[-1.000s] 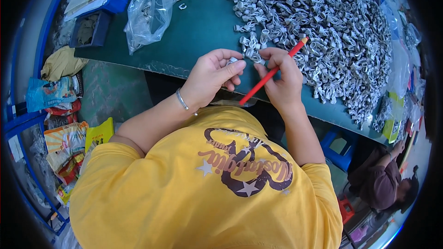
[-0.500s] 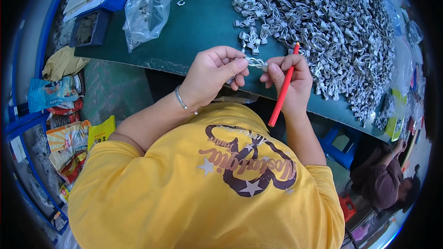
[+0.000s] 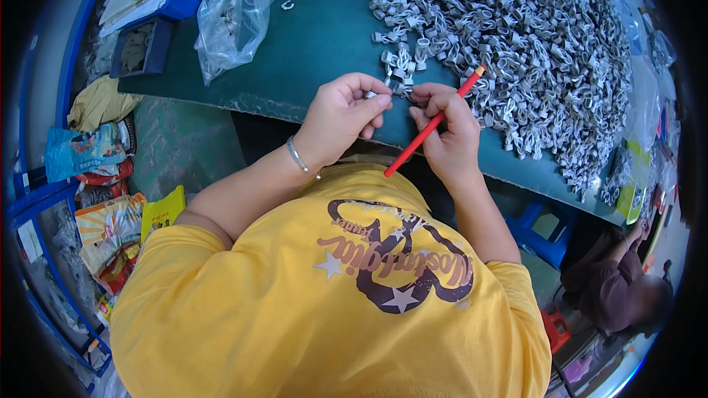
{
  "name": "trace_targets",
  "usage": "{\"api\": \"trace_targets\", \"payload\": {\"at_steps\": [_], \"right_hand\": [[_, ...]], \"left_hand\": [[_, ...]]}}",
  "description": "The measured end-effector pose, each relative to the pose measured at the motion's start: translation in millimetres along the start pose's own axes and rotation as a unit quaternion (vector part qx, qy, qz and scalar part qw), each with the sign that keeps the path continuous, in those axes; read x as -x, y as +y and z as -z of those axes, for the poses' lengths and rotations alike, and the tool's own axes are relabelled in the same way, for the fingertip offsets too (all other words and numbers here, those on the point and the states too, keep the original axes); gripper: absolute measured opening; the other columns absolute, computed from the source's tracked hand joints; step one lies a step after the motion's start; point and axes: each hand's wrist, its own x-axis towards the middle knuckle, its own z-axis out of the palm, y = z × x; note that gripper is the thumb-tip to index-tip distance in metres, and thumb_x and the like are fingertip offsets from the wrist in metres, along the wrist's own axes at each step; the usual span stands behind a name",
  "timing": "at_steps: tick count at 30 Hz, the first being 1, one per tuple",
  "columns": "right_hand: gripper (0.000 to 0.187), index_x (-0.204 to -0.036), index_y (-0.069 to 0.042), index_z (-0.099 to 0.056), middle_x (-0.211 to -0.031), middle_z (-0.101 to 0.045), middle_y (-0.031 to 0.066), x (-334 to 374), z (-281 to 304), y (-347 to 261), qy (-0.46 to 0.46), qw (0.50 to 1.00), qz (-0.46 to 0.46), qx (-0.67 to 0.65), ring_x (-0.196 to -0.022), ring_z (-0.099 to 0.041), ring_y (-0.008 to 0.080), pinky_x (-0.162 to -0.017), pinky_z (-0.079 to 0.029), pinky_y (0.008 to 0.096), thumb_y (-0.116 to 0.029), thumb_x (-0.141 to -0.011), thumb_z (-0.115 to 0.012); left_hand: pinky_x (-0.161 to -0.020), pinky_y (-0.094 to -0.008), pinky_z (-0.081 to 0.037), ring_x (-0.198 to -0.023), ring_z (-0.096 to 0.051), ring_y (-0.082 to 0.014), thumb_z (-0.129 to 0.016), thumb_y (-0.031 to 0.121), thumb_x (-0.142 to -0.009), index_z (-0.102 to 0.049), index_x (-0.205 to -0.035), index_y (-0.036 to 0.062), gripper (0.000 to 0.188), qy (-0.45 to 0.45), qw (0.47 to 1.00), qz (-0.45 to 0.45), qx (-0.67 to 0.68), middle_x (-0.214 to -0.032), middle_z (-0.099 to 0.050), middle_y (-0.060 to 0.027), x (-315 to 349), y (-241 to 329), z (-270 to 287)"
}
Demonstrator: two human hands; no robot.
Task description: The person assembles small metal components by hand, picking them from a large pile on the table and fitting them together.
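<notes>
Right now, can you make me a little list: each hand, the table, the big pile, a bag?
Left hand: pinching a small grey piece, mostly hidden
Right hand: holding a red pencil, near a little grey cluster
Table: green
Pile: many grey looped pieces, table's right side
Bag: clear plastic, table's left side

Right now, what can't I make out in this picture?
All in the head view:
Grey piece: mostly hidden by the left hand.
Red pencil: partly covered by the right hand.
Heap of grey pieces: far end cut off by the top edge.
Clear bag: contents blurred by crinkled plastic.
</notes>
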Motion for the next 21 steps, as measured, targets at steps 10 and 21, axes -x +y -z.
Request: {"api": "trace_targets", "payload": {"at_steps": [10, 21], "right_hand": [[0.023, -0.078, -0.006, -0.047, -0.084, -0.061, 0.0083, -6.9, 9.4, -1.9, -0.038, 0.967, 0.096, 0.233, -0.071, -0.055, 0.03, -0.062, -0.043, 0.0368, 0.004, -0.066, -0.065], [0.026, -0.087, -0.004, -0.042, -0.091, -0.062, 0.0131, 2.8, 8.5, -8.3, 0.023, 0.976, -0.035, -0.215, -0.074, -0.059, 0.0163, -0.061, -0.048, 0.0253, 0.004, -0.077, -0.064]], "left_hand": [[-0.046, -0.0167, -0.038, -0.056, -0.048, -0.0047, -0.057, 0.005, -0.087, -0.055, -0.1, -0.0016, 0.015, 0.021, 1.0, -0.01, -0.014, -0.076, -0.058, -0.0039, 4.5, 4.5, -1.9], [-0.048, -0.0159, -0.042, -0.058, -0.053, -0.0039, -0.066, 0.001, -0.079, -0.059, -0.099, -0.002, 0.021, -0.021, 0.995, -0.017, -0.094, -0.08, -0.061, -0.0027, 12.9, 11.8, -0.5]]}}
